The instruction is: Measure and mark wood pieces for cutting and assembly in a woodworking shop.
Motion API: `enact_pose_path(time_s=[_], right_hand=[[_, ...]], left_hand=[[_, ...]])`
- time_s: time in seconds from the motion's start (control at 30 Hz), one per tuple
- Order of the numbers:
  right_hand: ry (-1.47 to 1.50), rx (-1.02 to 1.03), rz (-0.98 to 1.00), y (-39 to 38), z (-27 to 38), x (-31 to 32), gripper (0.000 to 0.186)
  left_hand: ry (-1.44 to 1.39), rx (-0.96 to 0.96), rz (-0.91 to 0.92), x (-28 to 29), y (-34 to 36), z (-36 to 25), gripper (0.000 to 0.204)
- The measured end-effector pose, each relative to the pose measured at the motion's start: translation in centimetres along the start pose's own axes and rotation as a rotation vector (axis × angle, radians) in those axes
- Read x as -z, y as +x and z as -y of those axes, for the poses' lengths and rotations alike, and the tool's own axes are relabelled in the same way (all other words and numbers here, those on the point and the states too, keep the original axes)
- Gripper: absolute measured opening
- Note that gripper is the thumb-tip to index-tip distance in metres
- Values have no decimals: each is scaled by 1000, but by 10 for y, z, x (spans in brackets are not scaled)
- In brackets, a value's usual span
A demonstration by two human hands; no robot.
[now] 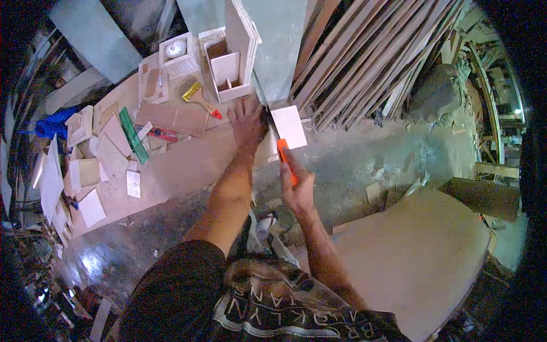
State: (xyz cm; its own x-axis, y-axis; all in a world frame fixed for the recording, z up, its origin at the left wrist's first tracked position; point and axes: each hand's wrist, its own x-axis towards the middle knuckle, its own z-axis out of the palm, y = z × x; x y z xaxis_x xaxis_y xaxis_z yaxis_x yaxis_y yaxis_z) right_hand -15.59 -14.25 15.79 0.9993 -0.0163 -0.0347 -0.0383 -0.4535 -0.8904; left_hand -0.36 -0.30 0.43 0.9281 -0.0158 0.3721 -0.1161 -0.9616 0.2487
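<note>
My right hand (297, 188) is closed around the orange handle (283, 149) of a long saw, whose thin metal blade (264, 100) points away from me, up past the middle. Just left of the blade, my left hand (248, 124) presses down with fingers spread and slightly bent; what lies under it is partly hidden. A pale rectangular wood piece (289, 126) sits right of the blade at the bench edge. Above my left hand stands a small plywood box with upright panels (229, 74), and a yellow-ferruled paintbrush (196, 96) lies to its left.
The worktop (174, 171) holds wood offcuts (91, 206), a green strip (132, 137), red-handled pliers (162, 135), a blue cloth (54, 124) and small wooden frames. Long battens (364, 57) lean at the back right. A curved board (399, 256) lies low at the right, above a debris-strewn floor.
</note>
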Motion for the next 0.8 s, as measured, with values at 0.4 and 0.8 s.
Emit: enact_pose_path(time_s=[0.4,0.8], right_hand=[[21,-143,23,-29,-5,21,35],[-231,-201,125,-89,116,86,33]], left_hand=[[-71,-11,-5,0,-4,2,41],[-39,-1,-33,-5,-6,0,36]])
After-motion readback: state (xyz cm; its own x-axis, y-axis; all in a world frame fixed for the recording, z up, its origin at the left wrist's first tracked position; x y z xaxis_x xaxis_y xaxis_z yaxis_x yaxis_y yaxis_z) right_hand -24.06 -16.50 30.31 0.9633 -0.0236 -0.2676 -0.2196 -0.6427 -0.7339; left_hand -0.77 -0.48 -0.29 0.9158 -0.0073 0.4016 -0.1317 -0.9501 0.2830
